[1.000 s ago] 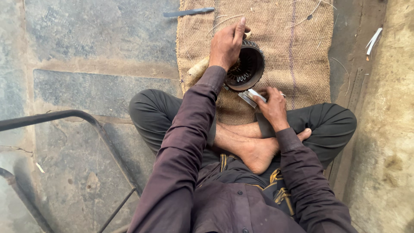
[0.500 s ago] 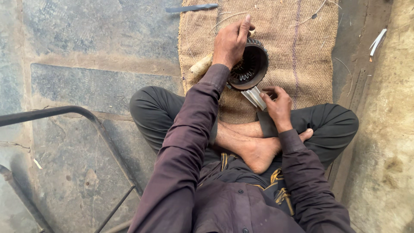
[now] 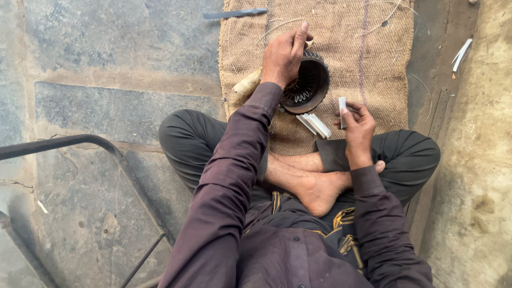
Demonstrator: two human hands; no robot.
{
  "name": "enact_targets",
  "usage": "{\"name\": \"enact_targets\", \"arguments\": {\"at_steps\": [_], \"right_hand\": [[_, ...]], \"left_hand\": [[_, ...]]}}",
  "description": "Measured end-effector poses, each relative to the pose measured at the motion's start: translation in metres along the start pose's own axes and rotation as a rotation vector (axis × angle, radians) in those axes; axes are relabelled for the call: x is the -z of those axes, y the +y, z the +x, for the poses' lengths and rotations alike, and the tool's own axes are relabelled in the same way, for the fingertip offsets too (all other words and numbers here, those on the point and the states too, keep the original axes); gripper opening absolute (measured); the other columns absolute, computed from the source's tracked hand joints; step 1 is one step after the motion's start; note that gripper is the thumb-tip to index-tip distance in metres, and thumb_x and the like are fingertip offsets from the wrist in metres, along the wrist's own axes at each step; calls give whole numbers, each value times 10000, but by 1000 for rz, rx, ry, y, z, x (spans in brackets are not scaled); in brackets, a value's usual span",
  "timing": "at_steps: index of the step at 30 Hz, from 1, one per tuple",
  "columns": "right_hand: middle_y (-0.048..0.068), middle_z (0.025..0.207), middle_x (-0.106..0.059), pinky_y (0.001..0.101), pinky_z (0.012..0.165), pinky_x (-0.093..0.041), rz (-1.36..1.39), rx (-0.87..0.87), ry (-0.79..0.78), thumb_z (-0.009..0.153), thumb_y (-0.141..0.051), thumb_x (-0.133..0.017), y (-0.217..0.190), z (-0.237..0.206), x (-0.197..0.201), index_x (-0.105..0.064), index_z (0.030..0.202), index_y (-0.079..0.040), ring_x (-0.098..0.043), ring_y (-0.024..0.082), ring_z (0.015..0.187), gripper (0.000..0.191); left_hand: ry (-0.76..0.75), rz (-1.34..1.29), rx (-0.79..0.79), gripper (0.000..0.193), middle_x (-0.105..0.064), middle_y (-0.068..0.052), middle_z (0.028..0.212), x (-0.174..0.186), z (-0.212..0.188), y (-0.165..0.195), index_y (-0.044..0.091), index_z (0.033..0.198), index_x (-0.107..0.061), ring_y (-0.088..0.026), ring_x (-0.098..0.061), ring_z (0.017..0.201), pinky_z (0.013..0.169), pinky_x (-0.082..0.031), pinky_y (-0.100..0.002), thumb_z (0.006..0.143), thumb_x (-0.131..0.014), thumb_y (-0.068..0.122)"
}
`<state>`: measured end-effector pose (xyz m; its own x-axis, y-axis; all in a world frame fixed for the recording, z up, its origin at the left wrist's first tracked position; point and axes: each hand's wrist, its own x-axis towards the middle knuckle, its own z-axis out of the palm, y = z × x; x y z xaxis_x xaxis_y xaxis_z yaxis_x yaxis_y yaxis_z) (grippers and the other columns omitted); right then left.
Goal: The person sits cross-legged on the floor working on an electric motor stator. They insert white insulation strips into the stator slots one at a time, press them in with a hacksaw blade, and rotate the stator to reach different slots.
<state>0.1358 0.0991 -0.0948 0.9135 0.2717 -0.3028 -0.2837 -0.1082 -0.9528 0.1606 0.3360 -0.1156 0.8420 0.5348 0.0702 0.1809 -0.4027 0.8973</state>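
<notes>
I sit cross-legged on the floor. My left hand (image 3: 284,55) grips the rim of a dark round slotted metal ring, a motor stator (image 3: 308,85), tilted on its side on a burlap mat (image 3: 368,64). My right hand (image 3: 356,120) pinches a small white paper strip (image 3: 342,104) to the right of the stator. A little stack of the same white strips (image 3: 314,125) lies on the mat between my hands, just below the stator.
A wooden handle (image 3: 246,83) lies on the mat beside my left wrist. A flat metal blade (image 3: 234,13) rests at the mat's far edge. White strips (image 3: 461,55) lie on the ground at right. A black metal tube frame (image 3: 80,141) runs across the stone floor at left.
My right hand has lifted away from the stack of strips with one strip pinched in its fingers and moved a little to the right. My left hand still holds the stator.
</notes>
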Motion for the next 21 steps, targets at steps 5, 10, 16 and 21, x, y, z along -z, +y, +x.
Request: {"name": "enact_targets", "arguments": {"at_steps": [5, 10, 16, 21], "right_hand": [[125, 1047, -694, 338, 677, -544, 703, -395, -115, 978, -154, -644, -2, 2, 4, -599, 1318, -52, -635, 182, 747, 358], [93, 1092, -674, 301, 742, -515, 454, -113, -194, 1024, -52, -667, -17, 11, -11, -625, 1364, -24, -606, 149, 827, 343], [105, 1153, -678, 337, 836, -545, -380, 589, -32, 1069, -97, -644, -43, 23, -36, -640, 1371, 15, -664, 205, 984, 323], [126, 1104, -698, 371, 793, -540, -657, 589, -1, 1074, -148, -612, -48, 23, -46, -630, 1398, -10, -675, 224, 900, 352]], "left_hand": [[-67, 194, -186, 480, -755, -32, 967, 1, -3, 2, 169, 997, -773, -155, -684, 789, 722, -530, -356, 1034, -473, 541], [-139, 379, -560, 327, -681, -40, 1211, 7, -15, 15, 210, 943, -805, -205, -623, 1023, 922, -407, -398, 938, -679, 511], [-210, 347, -528, 338, -677, 6, 1224, 14, -13, 27, 196, 953, -819, -242, -600, 1144, 1010, -359, -399, 963, -668, 498], [-250, 313, -493, 281, -677, -2, 1218, 14, -12, 22, 159, 938, -790, -243, -606, 1144, 995, -351, -433, 920, -693, 421]]}}
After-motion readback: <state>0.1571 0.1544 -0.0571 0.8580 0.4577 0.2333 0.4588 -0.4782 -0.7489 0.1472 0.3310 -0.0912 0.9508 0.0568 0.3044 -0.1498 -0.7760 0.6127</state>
